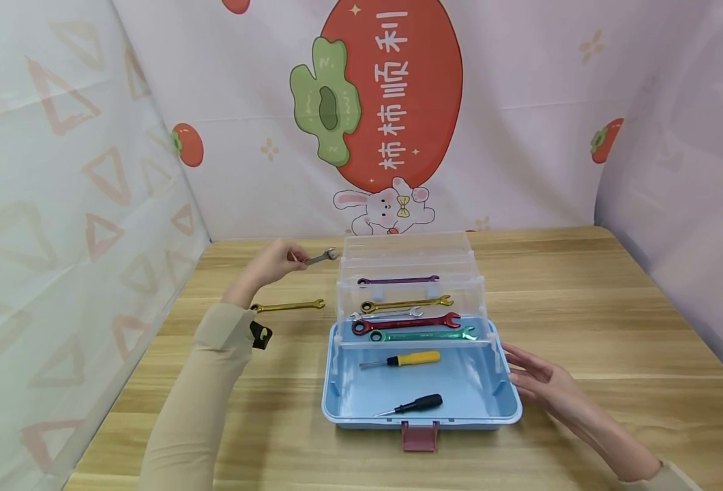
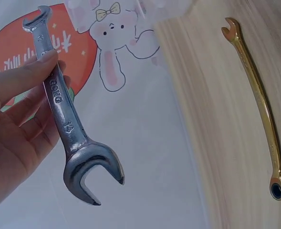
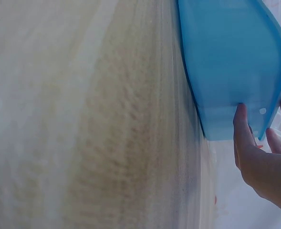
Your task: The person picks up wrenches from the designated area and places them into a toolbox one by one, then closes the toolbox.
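Observation:
My left hand [image 1: 278, 262] pinches a silver double open-end wrench [image 2: 64, 102] by its shaft, raised above the table left of the toolbox. Its number 14 end faces the camera in the left wrist view. A gold ratchet wrench [image 1: 290, 305] lies on the table close by. The light-blue toolbox [image 1: 331, 399] stands with its clear trays folded out. On these rest purple [image 1: 398, 280], gold [image 1: 407, 303], silver [image 1: 386, 314], red [image 1: 407, 323] and green [image 1: 423, 335] wrenches. Extended fingers of my right hand [image 1: 546, 382] touch the toolbox's right side; some fingertips are hidden.
Inside the toolbox base lie a yellow-handled screwdriver [image 1: 417, 358] and a black-handled screwdriver [image 1: 419, 403]. A dark red latch [image 1: 419, 436] hangs at the front. The wooden table [image 1: 613, 307] meets a printed cloth backdrop [image 1: 521, 170] behind and at the sides.

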Demonstrator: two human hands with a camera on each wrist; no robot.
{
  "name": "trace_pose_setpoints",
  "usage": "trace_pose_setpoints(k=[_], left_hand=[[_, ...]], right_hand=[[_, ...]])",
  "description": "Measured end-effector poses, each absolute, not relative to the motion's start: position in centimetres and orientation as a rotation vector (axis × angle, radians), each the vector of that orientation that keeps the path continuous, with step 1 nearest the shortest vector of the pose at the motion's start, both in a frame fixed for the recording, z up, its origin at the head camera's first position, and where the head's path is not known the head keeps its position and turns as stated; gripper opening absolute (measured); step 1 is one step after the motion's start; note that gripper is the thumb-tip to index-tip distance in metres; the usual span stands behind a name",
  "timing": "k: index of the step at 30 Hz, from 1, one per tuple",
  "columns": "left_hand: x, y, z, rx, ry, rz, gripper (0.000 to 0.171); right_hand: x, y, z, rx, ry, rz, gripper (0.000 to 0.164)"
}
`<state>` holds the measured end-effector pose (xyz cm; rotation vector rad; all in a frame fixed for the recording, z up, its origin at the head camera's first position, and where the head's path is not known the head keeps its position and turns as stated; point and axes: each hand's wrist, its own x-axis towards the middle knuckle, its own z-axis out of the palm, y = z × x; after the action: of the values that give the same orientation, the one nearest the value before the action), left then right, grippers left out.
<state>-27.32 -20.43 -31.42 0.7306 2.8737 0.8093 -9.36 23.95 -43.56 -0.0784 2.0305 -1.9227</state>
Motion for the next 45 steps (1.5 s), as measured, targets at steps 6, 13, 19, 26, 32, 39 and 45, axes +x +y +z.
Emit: trace_pose_setpoints(k=[6, 13, 19, 26, 32, 39, 45], left_hand=[[-27.7, -19.1, -30.7, 0.803, 2.867, 0.841, 0.012], [-28.1, -17.4, -30.0, 0.831, 2.885, 0.791, 0.013], [-28.2, -15.8, -29.6, 0.886, 2.882, 0.762, 0.014], [-28.4, -14.0, -29.1, 0.925, 2.868, 0.721, 0.017], [-28.4, -12.7, -28.6, 0.961, 2.872, 0.671, 0.017], [-28.4, -10.9, -28.1, 0.944, 2.847, 0.634, 0.018], [-28.4, -9.4, -27.8, 0.979, 2.824, 0.615, 0.017]], right_hand=[[-9.4, 24.0, -43.6, -0.117, 2.019, -1.927, 0.058], [-9.4, 23.7, -43.4, -0.057, 2.034, -1.895, 0.061], [-9.4, 23.6, -43.4, -0.063, 2.034, -1.888, 0.062], [-9.3, 23.6, -43.4, -0.051, 2.036, -1.894, 0.062], [-9.3, 23.8, -43.5, -0.085, 2.007, -1.944, 0.059], [-9.3, 23.8, -43.5, -0.084, 2.0, -1.951, 0.059], [-9.4, 23.7, -43.5, -0.057, 2.026, -1.927, 0.06]])
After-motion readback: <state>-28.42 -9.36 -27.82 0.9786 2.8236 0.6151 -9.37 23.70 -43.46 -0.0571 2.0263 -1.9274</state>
